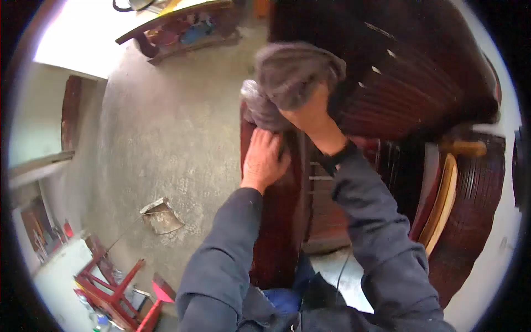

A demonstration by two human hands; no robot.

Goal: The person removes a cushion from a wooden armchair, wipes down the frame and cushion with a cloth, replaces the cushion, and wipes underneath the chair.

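A grey-brown cloth bundle (296, 69), blurred by motion, hangs over the dark red wooden surface with my right hand (315, 116) closed on it. Just below and left of it, a second grey bundle (263, 108) with a shiny top lies on the narrow dark red wooden piece (276, 232). My left hand (263, 157) rests on that wood, its fingertips touching the lower edge of the second bundle and its fingers apart. The two bundles touch or overlap; which, I cannot tell.
Large dark slatted wood (409, 72) fills the upper right, with more boards (442, 205) at the right. A dustpan-like object (163, 216) lies on the concrete floor (166, 127). A red stool (113, 288) is at the lower left, a low wooden table (191, 47) at the top.
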